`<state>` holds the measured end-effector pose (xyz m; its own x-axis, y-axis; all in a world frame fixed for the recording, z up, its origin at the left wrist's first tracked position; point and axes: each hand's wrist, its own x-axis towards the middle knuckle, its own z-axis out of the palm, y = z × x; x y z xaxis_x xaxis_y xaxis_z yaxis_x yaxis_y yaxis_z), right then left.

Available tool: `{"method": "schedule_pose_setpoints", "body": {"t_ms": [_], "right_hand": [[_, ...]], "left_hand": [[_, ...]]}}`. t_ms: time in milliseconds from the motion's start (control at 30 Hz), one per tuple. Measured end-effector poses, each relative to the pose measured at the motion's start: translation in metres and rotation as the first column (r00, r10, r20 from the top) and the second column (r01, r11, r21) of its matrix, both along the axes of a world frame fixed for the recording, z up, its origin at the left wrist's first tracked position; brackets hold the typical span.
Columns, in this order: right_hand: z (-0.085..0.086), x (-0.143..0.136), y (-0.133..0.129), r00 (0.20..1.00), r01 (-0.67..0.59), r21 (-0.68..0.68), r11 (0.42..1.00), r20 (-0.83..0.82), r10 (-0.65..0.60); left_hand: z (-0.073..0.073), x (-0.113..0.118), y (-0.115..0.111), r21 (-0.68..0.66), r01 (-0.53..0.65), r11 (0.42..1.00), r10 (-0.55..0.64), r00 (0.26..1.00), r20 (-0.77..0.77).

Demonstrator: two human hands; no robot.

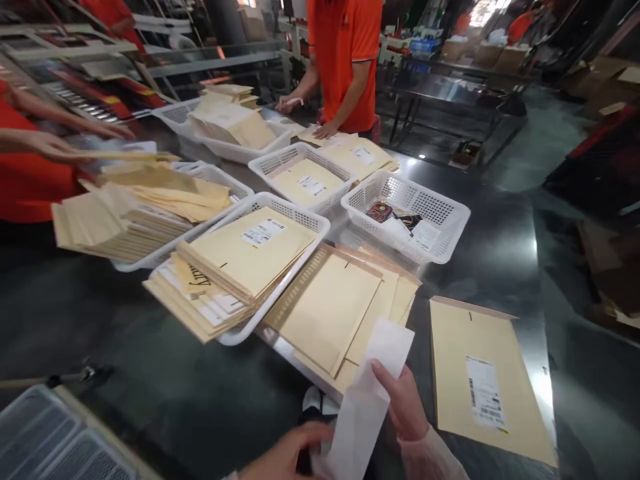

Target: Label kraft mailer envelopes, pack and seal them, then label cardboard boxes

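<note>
A white paper strip (pixel 367 400) is held between my two hands at the table's near edge. My right hand (pixel 405 400) pinches its upper part, thumb on top. Lower down, my left hand (pixel 295 453) has its fingers closed round the strip's bottom end, slightly blurred. Just beyond the strip, blank kraft envelopes (pixel 330 310) lie in a pile. To the right, a kraft envelope with a printed label (pixel 465 340) lies flat on the metal table.
White baskets hold stacked envelopes (pixel 260 250) at left centre; another basket (pixel 450 227) holds small items. Two people in orange shirts (pixel 345 67) stand at the far side and left. A grey crate (pixel 40 433) is lower left.
</note>
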<state>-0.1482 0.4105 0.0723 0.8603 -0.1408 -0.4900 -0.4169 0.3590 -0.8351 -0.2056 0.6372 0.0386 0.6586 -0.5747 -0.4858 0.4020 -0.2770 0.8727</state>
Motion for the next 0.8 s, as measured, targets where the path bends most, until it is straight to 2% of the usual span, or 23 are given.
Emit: {"method": "schedule_pose_setpoints", "body": {"t_ms": [67, 100, 167, 200, 233, 300, 367, 400, 467, 500, 533, 633, 667, 733, 800], "right_hand": [[0.008, -0.004, 0.012, 0.981, -0.193, -0.028, 0.981, 0.032, 0.194], [0.013, -0.007, 0.019, 0.96, -0.268, -0.072, 0.961, 0.06, 0.272], [0.021, -0.01, 0.031, 0.898, -0.336, -0.262, 0.905, 0.203, 0.392], [0.025, -0.01, 0.036, 0.85, -0.309, -0.407, 0.86, 0.287, 0.441], [0.027, -0.009, 0.04, 0.784, -0.239, -0.568, 0.788, 0.365, 0.501], [0.027, -0.006, 0.046, 0.634, -0.04, -0.803, 0.595, 0.44, 0.636], [0.025, -0.005, 0.051, 0.501, 0.096, -0.903, 0.419, 0.408, 0.764], [0.024, -0.004, 0.052, 0.421, 0.12, -0.926, 0.357, 0.373, 0.826], [0.023, -0.003, 0.052, 0.293, 0.079, -0.953, 0.291, 0.301, 0.907], [0.024, -0.002, 0.052, 0.284, 0.036, -0.962, 0.272, 0.271, 0.92], [0.025, 0.0, 0.051, 0.328, -0.024, -0.962, 0.272, 0.249, 0.911], [0.028, 0.012, 0.055, 0.618, -0.313, -0.877, 0.365, 0.104, 0.779], [0.027, 0.017, 0.059, 0.675, -0.406, -0.822, 0.399, 0.025, 0.738], [0.021, 0.024, 0.07, 0.713, -0.523, -0.721, 0.455, -0.077, 0.697], [0.014, 0.027, 0.081, 0.746, -0.528, -0.681, 0.507, -0.086, 0.661]], "left_hand": [[0.002, 0.021, -0.004, -0.059, -0.151, 0.987, 0.157, 0.981, 0.116], [0.002, 0.033, -0.007, -0.103, -0.22, 0.97, 0.233, 0.964, 0.126], [0.001, 0.053, -0.013, -0.201, -0.325, 0.924, 0.339, 0.94, 0.038], [-0.001, 0.061, -0.015, -0.248, -0.369, 0.896, 0.368, 0.928, -0.054], [-0.002, 0.066, -0.015, -0.291, -0.415, 0.862, 0.379, 0.909, -0.172], [-0.004, 0.071, -0.01, -0.361, -0.507, 0.783, 0.356, 0.841, -0.407], [-0.004, 0.071, -0.001, -0.4, -0.55, 0.733, 0.308, 0.793, -0.526], [-0.004, 0.071, 0.005, -0.402, -0.558, 0.726, 0.303, 0.784, -0.541], [-0.005, 0.072, 0.015, -0.381, -0.568, 0.729, 0.346, 0.787, -0.511], [-0.005, 0.074, 0.019, -0.363, -0.573, 0.735, 0.376, 0.79, -0.485], [-0.004, 0.076, 0.023, -0.343, -0.574, 0.743, 0.403, 0.794, -0.456], [-0.001, 0.082, 0.028, -0.287, -0.536, 0.794, 0.439, 0.832, -0.338], [0.0, 0.084, 0.029, -0.268, -0.513, 0.816, 0.432, 0.848, -0.307], [0.0, 0.085, 0.03, -0.211, -0.47, 0.857, 0.414, 0.872, -0.261], [-0.005, 0.086, 0.03, -0.131, -0.461, 0.878, 0.43, 0.878, -0.211]]}}
